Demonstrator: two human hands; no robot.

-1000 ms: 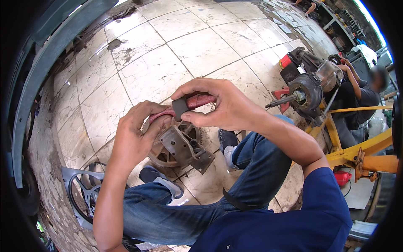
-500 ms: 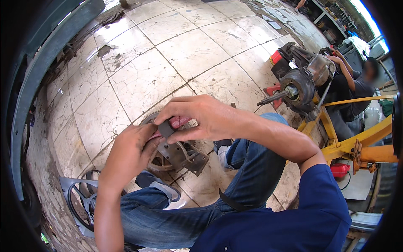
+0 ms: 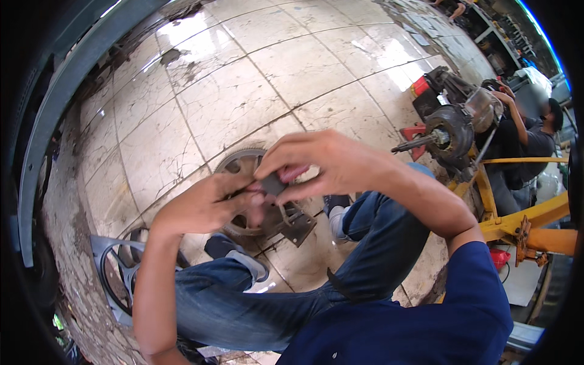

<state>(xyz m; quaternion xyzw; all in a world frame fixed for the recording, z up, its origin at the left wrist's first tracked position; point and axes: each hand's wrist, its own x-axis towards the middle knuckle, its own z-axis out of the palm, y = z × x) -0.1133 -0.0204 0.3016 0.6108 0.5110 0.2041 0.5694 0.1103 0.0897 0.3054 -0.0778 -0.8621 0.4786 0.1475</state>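
Both hands sit lower in the frame than a second ago, bringing the dark block [image 3: 274, 185] down over the toothed wheel [image 3: 236, 163]. On the right hand [image 3: 325, 163], thumb and index finger pinch the block, parted only by its width; the other fingers curl above. A reddish strip [image 3: 294, 173] shows on both sides of the block near mid-frame; whether the block wraps it or lies against it, I cannot tell. The left hand [image 3: 201, 202] now points its fingers rightward at the strip's left end, motion-blurred, thumb apart; their grip I cannot tell.

Below the block, a metal bracket [image 3: 299, 229] rests by the wheel. Tiled floor [image 3: 304, 79] stretches widely above the hands. Bounding that room are a grey beam [image 3: 55, 97] at far left, an axle assembly [image 3: 450, 135] at right and jeans-clad legs [image 3: 243, 311] below.
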